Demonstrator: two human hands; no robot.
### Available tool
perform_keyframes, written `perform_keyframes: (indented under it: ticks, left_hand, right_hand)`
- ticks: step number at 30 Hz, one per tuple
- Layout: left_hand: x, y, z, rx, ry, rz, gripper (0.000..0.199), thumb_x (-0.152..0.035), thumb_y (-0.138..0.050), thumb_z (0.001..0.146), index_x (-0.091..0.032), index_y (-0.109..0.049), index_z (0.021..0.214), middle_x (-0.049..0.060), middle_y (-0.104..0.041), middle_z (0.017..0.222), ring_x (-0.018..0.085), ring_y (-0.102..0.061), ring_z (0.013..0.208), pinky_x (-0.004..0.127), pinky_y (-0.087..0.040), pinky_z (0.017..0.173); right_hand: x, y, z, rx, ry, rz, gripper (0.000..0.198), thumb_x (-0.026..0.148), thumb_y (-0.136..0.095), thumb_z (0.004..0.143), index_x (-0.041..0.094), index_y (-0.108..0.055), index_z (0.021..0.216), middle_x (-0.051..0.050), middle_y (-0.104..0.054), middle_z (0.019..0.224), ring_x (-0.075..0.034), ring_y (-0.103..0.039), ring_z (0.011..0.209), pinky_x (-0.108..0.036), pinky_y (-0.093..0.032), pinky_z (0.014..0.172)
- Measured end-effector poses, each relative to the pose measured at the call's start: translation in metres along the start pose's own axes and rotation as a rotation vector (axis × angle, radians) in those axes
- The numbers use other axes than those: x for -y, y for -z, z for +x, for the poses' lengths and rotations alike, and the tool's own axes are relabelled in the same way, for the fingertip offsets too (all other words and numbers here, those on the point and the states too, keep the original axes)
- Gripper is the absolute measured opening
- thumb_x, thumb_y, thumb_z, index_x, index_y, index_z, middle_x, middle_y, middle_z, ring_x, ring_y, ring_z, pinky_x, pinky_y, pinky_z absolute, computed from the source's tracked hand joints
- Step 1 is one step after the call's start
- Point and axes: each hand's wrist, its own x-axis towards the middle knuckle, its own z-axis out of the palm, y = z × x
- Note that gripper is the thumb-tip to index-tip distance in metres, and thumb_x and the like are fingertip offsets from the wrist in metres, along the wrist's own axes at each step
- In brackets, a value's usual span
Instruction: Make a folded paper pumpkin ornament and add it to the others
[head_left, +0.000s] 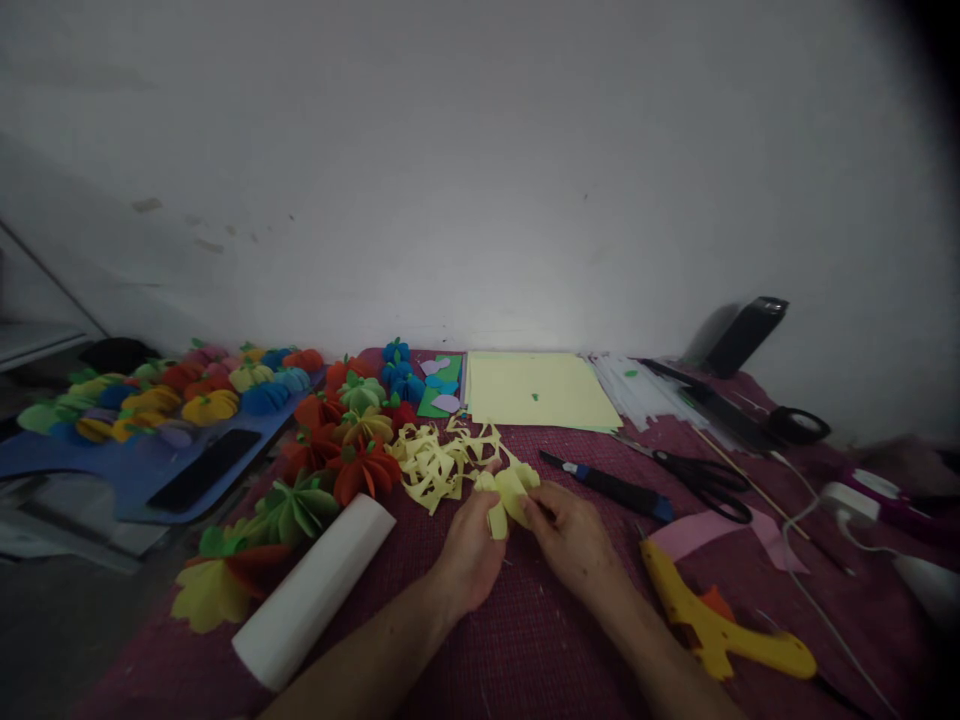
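Between my two hands are pale yellow paper cutouts with rounded edges, held just above the purple cloth. My left hand is closed on their left side, thumb on top. On the right side, my right hand pinches the edge of the same paper between thumb and fingers. Just behind my left hand lies a tangled heap of yellow paper scraps. How many layers the cutouts have, I cannot tell.
Paper pumpkins crowd the left, beside a white roll. Yellow sheets lie at the back. A utility knife, black scissors and a yellow glue gun are on the right. A white cable crosses there.
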Motion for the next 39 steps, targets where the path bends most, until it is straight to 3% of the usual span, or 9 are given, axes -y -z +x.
perform_keyframes:
  ticks: [7, 12, 18, 24, 29, 36, 39]
  left_hand:
    - [0.001, 0.002, 0.002, -0.006, 0.001, -0.012, 0.053, -0.012, -0.052, 0.073, -0.019, -0.050, 0.125, 0.004, -0.068, 0.098, 0.018, -0.061, 0.096, 0.030, -0.041, 0.091]
    - [-0.003, 0.000, -0.001, 0.021, 0.036, -0.032, 0.049, -0.015, -0.050, 0.075, -0.020, -0.051, 0.124, 0.003, -0.067, 0.104, 0.018, -0.059, 0.100, 0.028, -0.042, 0.090]
    - [-0.004, 0.002, 0.000, 0.071, 0.023, -0.067, 0.047, -0.014, -0.048, 0.073, -0.020, -0.056, 0.118, 0.002, -0.067, 0.101, 0.017, -0.059, 0.100, 0.027, -0.043, 0.090]
    - [-0.004, -0.001, -0.001, 0.046, 0.041, -0.042, 0.039, -0.013, -0.049, 0.072, -0.019, -0.061, 0.109, 0.002, -0.069, 0.094, 0.019, -0.059, 0.099, 0.029, -0.044, 0.089]
    - [-0.003, -0.001, -0.002, 0.027, 0.058, -0.041, 0.043, -0.013, -0.048, 0.074, -0.019, -0.057, 0.115, 0.003, -0.068, 0.101, 0.019, -0.059, 0.101, 0.029, -0.043, 0.090]
    - [-0.003, 0.000, -0.002, 0.013, 0.042, -0.018, 0.050, -0.012, -0.050, 0.074, -0.022, -0.053, 0.123, 0.002, -0.067, 0.104, 0.017, -0.058, 0.103, 0.028, -0.041, 0.094]
    - [-0.003, 0.000, -0.001, 0.023, 0.025, -0.035, 0.051, -0.012, -0.049, 0.074, -0.020, -0.052, 0.123, 0.003, -0.067, 0.103, 0.018, -0.058, 0.103, 0.028, -0.040, 0.095]
  right_hand:
    - [-0.006, -0.006, 0.001, -0.027, -0.049, 0.039, 0.025, 0.022, -0.043, 0.084, 0.020, -0.066, 0.094, -0.005, -0.071, 0.086, -0.019, -0.066, 0.074, -0.028, -0.050, 0.066]
    - [-0.007, -0.007, 0.000, -0.044, -0.096, 0.091, 0.041, 0.017, -0.043, 0.083, 0.020, -0.049, 0.124, -0.006, -0.069, 0.100, -0.017, -0.067, 0.075, -0.029, -0.052, 0.067]
    - [-0.005, -0.004, 0.000, -0.023, 0.044, 0.077, 0.025, 0.012, -0.044, 0.081, 0.020, -0.066, 0.089, -0.005, -0.068, 0.087, -0.017, -0.064, 0.079, -0.028, -0.051, 0.071]
    - [0.006, -0.001, -0.005, 0.026, 0.048, 0.007, 0.020, 0.025, -0.057, 0.080, 0.017, -0.068, 0.095, -0.009, -0.066, 0.096, -0.021, -0.061, 0.090, -0.033, -0.050, 0.080]
    - [0.007, -0.002, -0.007, 0.040, 0.022, -0.056, 0.035, 0.030, -0.067, 0.072, 0.015, -0.065, 0.104, -0.011, -0.064, 0.103, -0.025, -0.059, 0.097, -0.038, -0.049, 0.087]
    - [0.006, -0.003, -0.006, 0.035, 0.027, -0.012, 0.029, 0.021, -0.060, 0.075, 0.015, -0.064, 0.104, -0.011, -0.062, 0.105, -0.022, -0.058, 0.098, -0.035, -0.047, 0.088]
    - [0.007, 0.000, -0.006, 0.066, 0.023, -0.015, 0.022, 0.017, -0.052, 0.080, 0.017, -0.065, 0.098, -0.009, -0.063, 0.097, -0.020, -0.059, 0.092, -0.031, -0.048, 0.081]
